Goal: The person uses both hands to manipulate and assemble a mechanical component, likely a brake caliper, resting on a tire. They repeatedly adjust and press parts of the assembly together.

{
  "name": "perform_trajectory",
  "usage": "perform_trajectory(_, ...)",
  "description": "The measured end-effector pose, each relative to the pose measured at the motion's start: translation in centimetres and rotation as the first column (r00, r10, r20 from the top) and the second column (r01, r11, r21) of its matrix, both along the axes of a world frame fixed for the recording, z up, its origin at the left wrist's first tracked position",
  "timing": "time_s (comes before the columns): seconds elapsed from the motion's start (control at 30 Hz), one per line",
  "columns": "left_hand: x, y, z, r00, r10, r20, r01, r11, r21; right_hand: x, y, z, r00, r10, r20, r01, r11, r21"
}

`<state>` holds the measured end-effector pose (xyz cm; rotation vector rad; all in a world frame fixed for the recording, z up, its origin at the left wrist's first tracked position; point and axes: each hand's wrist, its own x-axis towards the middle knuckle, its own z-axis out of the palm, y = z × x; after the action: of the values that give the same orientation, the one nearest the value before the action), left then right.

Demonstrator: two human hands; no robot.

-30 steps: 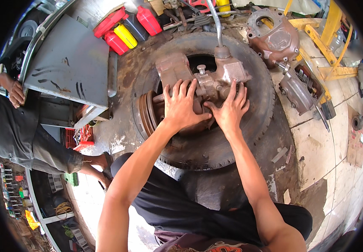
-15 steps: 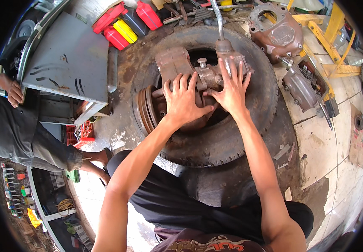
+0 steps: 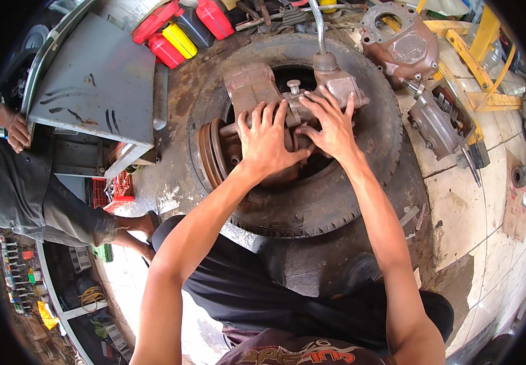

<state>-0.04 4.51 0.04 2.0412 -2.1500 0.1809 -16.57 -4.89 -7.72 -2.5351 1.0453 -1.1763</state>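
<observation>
A brown, greasy gearbox assembly lies across a worn tyre on the floor in front of me. My left hand rests over its near left side, fingers spread. To its right, my right hand lies on the casing with its fingers apart, near the base of the gear lever. Between and beyond the fingertips a small round-headed plug sticks up. A round brake drum forms the left end of the assembly. Parts beneath my palms are hidden.
At the far right lie a bell housing and an opened gear casing beside a yellow metal frame. A grey metal cabinet and another person's leg are on the left. Red and yellow bottles stand behind.
My right hand has slid left and a little nearer, its fingertips leaving the lever housing's top. My left hand stays almost where it was. The view has shifted slightly.
</observation>
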Motion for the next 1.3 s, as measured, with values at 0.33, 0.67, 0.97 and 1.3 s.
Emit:
perform_trajectory(0.33,0.1,0.1,0.2,0.999,-0.008,-0.039,0.009,1.0,0.01,-0.6,0.2,0.8,0.997,0.032,-0.067,-0.03,0.999,0.035)
perform_trajectory(0.67,0.1,0.6,0.3,1.0,0.017,-0.023,-0.015,0.998,0.061,0.0,0.9,1.0,0.999,-0.002,-0.044,0.002,1.0,0.002)
perform_trajectory(0.97,0.0,0.4,0.5,0.999,0.008,-0.033,-0.006,0.999,0.033,-0.2,0.8,1.5,0.993,0.017,-0.115,-0.016,1.0,0.014)
perform_trajectory(1.3,0.1,0.5,0.6,0.999,0.013,-0.033,-0.012,0.999,0.031,-0.4,0.9,1.8,0.995,0.039,-0.094,-0.035,0.999,0.041)
